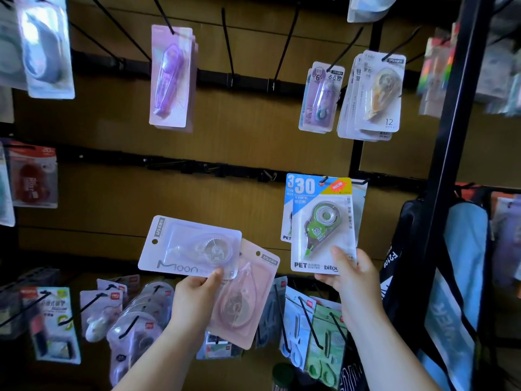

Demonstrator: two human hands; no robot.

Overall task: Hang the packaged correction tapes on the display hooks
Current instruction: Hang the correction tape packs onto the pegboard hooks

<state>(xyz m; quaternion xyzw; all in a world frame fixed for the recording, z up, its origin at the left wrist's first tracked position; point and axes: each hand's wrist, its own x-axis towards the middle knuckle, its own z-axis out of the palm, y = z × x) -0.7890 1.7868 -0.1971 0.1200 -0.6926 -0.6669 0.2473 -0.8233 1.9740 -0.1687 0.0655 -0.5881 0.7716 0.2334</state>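
Note:
My left hand (197, 297) grips two packs fanned apart: a pale lilac "Moon" correction tape pack (189, 246) lying sideways on top, and a pink pack (245, 294) under it. My right hand (352, 272) pinches the bottom edge of a green correction tape pack (321, 224) with a blue "30" header. That pack's hole is on a black hook (324, 180), in front of a matching pack (288, 210). Bare hooks (228, 43) jut from the upper rail.
Purple (172, 77), lilac (321, 97) and yellow (375, 94) tape packs hang on upper hooks. More packaged stationery hangs on lower hooks (310, 325) by my wrists. A black upright post (451, 136) and a blue bag (456, 277) stand to the right.

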